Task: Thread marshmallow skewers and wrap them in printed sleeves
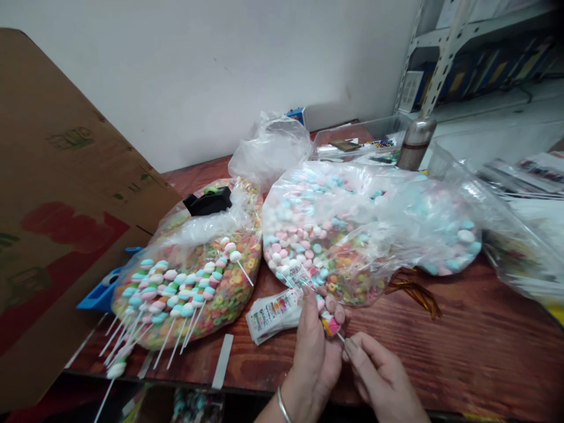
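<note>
My left hand [314, 358] clenches a candy skewer [330, 322] just beside a stack of wrappers [272, 314], while my right hand [381, 376] pinches its white stick. Behind them lie a bag of cereal rings [229, 282] and a bag of marshmallows [308, 235].

There are two hands, one left hand [312, 358] and one right hand [379, 376], with one metal bangle [284, 405] and one marshmallow skewer [330, 323] held between them. Nearby are three clear plastic bags [317, 235], roughly a dozen more skewers [167, 291], one stack of printed wrappers [273, 314], one steel flask [416, 141], one clear plastic bin [361, 138] and one cardboard sheet [66, 200].
</note>
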Demonstrator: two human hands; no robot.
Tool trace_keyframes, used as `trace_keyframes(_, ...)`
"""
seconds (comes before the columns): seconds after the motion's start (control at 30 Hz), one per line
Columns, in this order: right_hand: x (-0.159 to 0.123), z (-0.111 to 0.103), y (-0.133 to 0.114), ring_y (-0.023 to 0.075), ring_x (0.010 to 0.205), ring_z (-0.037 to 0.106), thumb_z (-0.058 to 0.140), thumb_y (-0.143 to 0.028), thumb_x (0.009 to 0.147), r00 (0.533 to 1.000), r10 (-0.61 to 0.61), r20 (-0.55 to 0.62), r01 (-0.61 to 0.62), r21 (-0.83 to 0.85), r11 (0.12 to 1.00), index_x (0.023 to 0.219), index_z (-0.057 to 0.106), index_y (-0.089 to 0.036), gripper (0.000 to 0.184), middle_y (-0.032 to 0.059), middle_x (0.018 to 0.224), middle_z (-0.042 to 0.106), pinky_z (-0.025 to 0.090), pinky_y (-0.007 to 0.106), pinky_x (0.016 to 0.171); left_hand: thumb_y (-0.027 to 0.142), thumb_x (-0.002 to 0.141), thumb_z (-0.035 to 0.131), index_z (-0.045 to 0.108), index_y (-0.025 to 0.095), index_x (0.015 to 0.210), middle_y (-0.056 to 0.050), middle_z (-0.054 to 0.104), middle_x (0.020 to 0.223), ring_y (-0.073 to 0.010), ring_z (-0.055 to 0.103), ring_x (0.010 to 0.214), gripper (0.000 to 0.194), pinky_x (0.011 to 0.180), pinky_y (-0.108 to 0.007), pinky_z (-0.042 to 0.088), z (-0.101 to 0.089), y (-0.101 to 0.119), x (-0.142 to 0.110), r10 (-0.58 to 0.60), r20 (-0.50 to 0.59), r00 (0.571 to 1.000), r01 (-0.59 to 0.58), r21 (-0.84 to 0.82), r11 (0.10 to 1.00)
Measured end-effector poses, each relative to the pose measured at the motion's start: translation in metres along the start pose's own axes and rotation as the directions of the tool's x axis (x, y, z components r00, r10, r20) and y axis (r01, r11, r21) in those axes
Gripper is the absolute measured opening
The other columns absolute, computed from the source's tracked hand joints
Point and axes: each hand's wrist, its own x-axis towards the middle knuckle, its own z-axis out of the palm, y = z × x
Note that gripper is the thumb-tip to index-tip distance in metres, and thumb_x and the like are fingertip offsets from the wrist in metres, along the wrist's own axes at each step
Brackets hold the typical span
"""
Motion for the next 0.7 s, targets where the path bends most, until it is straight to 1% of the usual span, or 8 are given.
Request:
trace_keyframes(0.07, 0.004, 0.007, -0.005, 0.0032, 0.034, 0.020, 0.053, -0.064, 0.088, 0.970, 0.229, 0.085, -0.244, 0.341, 0.908, 0.074, 0.050, -0.021, 0.046, -0.0114, 0.051, 0.033, 0.020, 0.018, 0.035, 0.048, 0.088, 0.060, 0.057, 0.016, 0.089, 0.005, 0.049, 0.060, -0.0079, 0.048, 0.052, 0.033, 0.060, -0.021, 0.048, -0.003, -0.007, -0.005, -0.020, 0.023, 1.000, 0.020, 0.019, 1.000)
trace_keyframes(0.17, 0.009, 0.010, -0.011, 0.0025, 0.037, 0.018, 0.064, -0.066, 0.080, 0.960, 0.270, 0.077, -0.275, 0.451, 0.849, 0.075, 0.053, -0.020, 0.048, -0.0122, 0.051, 0.031, 0.021, 0.017, 0.037, 0.046, 0.087, 0.063, 0.057, 0.016, 0.087, 0.002, 0.055, 0.064, -0.0094, 0.054, 0.057, 0.030, 0.058, -0.020, 0.046, -0.007, -0.014, -0.008, -0.077, 0.037, 0.996, 0.075, 0.060, 0.995)
trace_keyframes(0.33, 0.007, -0.003, -0.010, 0.0100, 0.057, 0.043, 0.055, -0.053, 0.091, 0.998, 0.021, -0.060, -0.021, -0.013, 1.000, 0.068, 0.054, -0.019, 0.041, -0.0043, 0.063, 0.045, 0.037, 0.020, 0.054, 0.034, 0.080, 0.075, 0.061, 0.015, 0.092, -0.002, 0.063, 0.077, -0.0121, 0.061, 0.068, 0.027, 0.059, -0.020, 0.050, -0.008, -0.001, 0.001, 0.012, -0.049, 0.999, -0.008, 0.088, 0.996)
trace_keyframes(0.47, 0.001, -0.008, -0.007, 0.0114, 0.057, 0.049, 0.047, -0.033, 0.097, 0.967, -0.249, -0.058, 0.194, -0.465, 0.864, 0.076, 0.057, -0.020, 0.027, -0.0030, 0.066, 0.051, 0.039, 0.021, 0.055, 0.030, 0.078, 0.077, 0.060, 0.016, 0.090, 0.001, 0.058, 0.073, -0.0111, 0.059, 0.062, 0.025, 0.046, -0.016, 0.044, -0.004, 0.015, 0.009, -0.042, -0.051, 0.998, 0.043, 0.025, 0.999)
trace_keyframes(0.53, 0.000, -0.007, -0.005, 0.0117, 0.058, 0.052, 0.048, -0.022, 0.096, 0.895, -0.446, -0.006, 0.351, -0.606, 0.714, 0.079, 0.057, -0.020, 0.019, -0.0023, 0.066, 0.054, 0.039, 0.022, 0.057, 0.029, 0.078, 0.076, 0.059, 0.017, 0.090, 0.003, 0.055, 0.070, -0.0100, 0.057, 0.060, 0.024, 0.046, -0.016, 0.044, -0.002, 0.016, 0.008, -0.050, -0.048, 0.998, 0.050, -0.010, 0.999)
trace_keyframes(0.6, 0.002, -0.005, -0.004, 0.0132, 0.058, 0.052, 0.051, -0.013, 0.092, 0.778, -0.625, 0.062, 0.480, -0.700, 0.529, 0.083, 0.059, -0.020, 0.014, -0.0016, 0.066, 0.055, 0.039, 0.025, 0.059, 0.027, 0.078, 0.076, 0.059, 0.017, 0.090, 0.003, 0.054, 0.069, -0.0091, 0.056, 0.058, 0.023, 0.045, -0.015, 0.043, -0.002, 0.012, 0.005, -0.044, -0.039, 0.998, 0.044, -0.017, 0.999)
trace_keyframes(0.67, 0.007, -0.004, -0.003, 0.0156, 0.061, 0.053, 0.053, -0.009, 0.090, 0.673, -0.732, 0.102, 0.529, -0.758, 0.381, 0.093, 0.061, -0.019, 0.013, 0.0003, 0.067, 0.057, 0.039, 0.028, 0.061, 0.028, 0.080, 0.074, 0.059, 0.016, 0.087, 0.003, 0.054, 0.067, -0.0089, 0.055, 0.057, 0.020, 0.046, -0.015, 0.042, -0.002, 0.004, 0.001, -0.072, -0.009, 0.997, 0.071, -0.013, 0.997)
trace_keyframes(0.7, 0.009, -0.004, -0.002, 0.0167, 0.063, 0.054, 0.054, -0.008, 0.090, 0.655, -0.747, 0.114, 0.532, -0.772, 0.348, 0.098, 0.062, -0.018, 0.015, 0.0016, 0.069, 0.059, 0.039, 0.029, 0.063, 0.029, 0.082, 0.072, 0.059, 0.015, 0.084, 0.003, 0.054, 0.065, -0.0091, 0.055, 0.057, 0.019, 0.049, -0.017, 0.045, -0.003, 0.000, -0.002, -0.094, 0.010, 0.995, 0.095, -0.014, 0.995)
